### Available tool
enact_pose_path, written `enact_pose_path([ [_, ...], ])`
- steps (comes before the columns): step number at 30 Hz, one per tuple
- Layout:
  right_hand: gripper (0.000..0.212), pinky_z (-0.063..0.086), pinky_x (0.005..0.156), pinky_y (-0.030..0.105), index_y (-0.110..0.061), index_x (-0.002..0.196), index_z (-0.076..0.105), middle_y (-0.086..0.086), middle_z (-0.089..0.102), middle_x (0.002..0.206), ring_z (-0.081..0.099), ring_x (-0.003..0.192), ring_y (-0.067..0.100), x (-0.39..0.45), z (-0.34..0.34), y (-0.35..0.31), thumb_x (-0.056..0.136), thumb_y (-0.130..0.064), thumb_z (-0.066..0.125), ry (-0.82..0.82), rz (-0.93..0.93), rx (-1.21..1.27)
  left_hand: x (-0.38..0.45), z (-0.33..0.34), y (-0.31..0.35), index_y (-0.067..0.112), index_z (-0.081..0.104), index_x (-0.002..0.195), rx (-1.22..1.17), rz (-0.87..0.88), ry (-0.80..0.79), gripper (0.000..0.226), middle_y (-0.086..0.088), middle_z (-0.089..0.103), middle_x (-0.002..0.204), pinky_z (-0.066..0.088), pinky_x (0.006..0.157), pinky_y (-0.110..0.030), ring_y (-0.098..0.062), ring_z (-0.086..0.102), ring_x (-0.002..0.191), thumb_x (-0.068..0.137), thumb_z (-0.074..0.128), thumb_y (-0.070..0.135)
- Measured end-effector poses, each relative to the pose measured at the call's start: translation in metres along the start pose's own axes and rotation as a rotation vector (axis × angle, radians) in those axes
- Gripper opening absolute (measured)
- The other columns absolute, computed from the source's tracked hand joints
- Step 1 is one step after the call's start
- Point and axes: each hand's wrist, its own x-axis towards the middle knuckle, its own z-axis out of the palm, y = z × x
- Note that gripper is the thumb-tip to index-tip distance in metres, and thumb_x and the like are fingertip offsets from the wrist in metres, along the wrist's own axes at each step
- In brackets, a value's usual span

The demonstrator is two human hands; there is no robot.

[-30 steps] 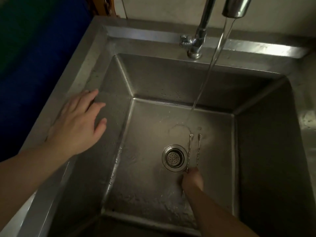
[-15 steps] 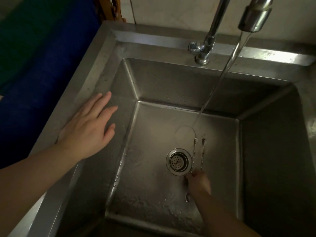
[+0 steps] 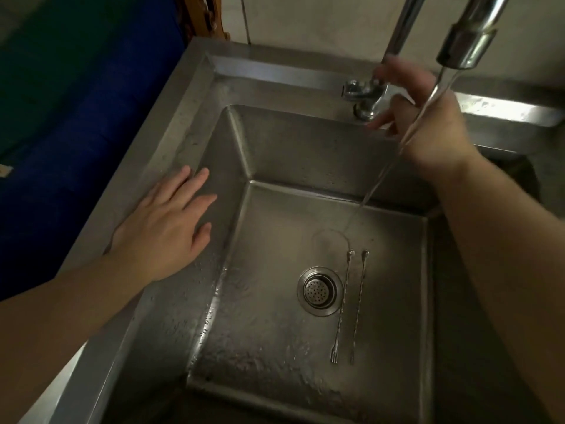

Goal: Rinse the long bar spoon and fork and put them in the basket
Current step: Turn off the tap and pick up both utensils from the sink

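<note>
Two long twisted bar tools lie side by side on the sink floor, right of the drain. The left one (image 3: 341,307) ends in fork tines at its near end; the right one (image 3: 358,307) is too thin to tell its tip. My left hand (image 3: 165,231) rests flat on the sink's left rim, fingers apart, holding nothing. My right hand (image 3: 425,117) is up at the tap's handle (image 3: 356,88), blurred, fingers curled around the tap's base. A thin stream of water (image 3: 385,169) falls to the floor just beyond the tools' far ends.
A deep steel sink (image 3: 214,123) with a round strainer drain (image 3: 319,291). The tap's spout (image 3: 467,41) hangs at upper right. A dark blue and green surface lies to the left. No basket is in view.
My right hand let go of the two tools on the sink floor and rose to the tap's handle. The left hand stayed on the rim. The camera moved closer.
</note>
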Motion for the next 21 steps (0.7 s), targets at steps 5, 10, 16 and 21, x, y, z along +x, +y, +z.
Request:
enact_pose_path([
  [5, 0.077, 0.051, 0.06, 0.008, -0.009, 0.149, 0.034, 0.009, 0.035, 0.15, 0.069, 0.079, -0.01, 0.024, 0.002, 0.008, 0.082, 0.027, 0.046, -0.314, 0.006, -0.241, 0.0, 0.0, 0.0, 0.012, 0.052, 0.134, -0.012, 0.008, 0.01, 0.055, -0.009, 0.028, 0.159, 0.026, 0.115, -0.05, -0.027, 0.018, 0.148, 0.089, 0.038, 0.041],
  [10, 0.071, 0.05, 0.058, 0.005, -0.004, 0.145, 0.039, 0.008, 0.037, 0.142, 0.064, 0.089, -0.018, 0.025, 0.003, 0.016, 0.082, 0.028, 0.044, -0.371, 0.004, -0.223, 0.001, -0.001, 0.001, 0.013, 0.052, 0.135, -0.015, 0.004, 0.005, 0.055, -0.01, 0.029, 0.159, 0.026, 0.115, -0.05, -0.027, 0.018, 0.148, 0.089, 0.039, 0.041],
  [16, 0.071, 0.048, 0.055, 0.007, -0.01, 0.142, 0.047, 0.006, 0.035, 0.147, 0.064, 0.088, -0.011, 0.012, 0.007, 0.015, 0.083, 0.029, 0.034, -0.335, 0.052, -0.17, 0.0, -0.003, 0.002, 0.012, 0.053, 0.135, -0.017, 0.005, 0.008, 0.056, -0.01, 0.03, 0.158, 0.026, 0.115, -0.05, -0.027, 0.018, 0.148, 0.089, 0.038, 0.04],
  [21, 0.079, 0.059, 0.074, 0.022, -0.012, 0.137, 0.053, -0.005, 0.035, 0.153, 0.044, 0.131, 0.017, 0.007, 0.009, 0.025, 0.075, 0.033, 0.037, -0.299, 0.077, -0.131, 0.0, -0.002, 0.002, 0.011, 0.053, 0.134, -0.019, 0.006, 0.021, 0.056, -0.01, 0.031, 0.158, 0.026, 0.115, -0.05, -0.027, 0.018, 0.148, 0.089, 0.038, 0.04],
])
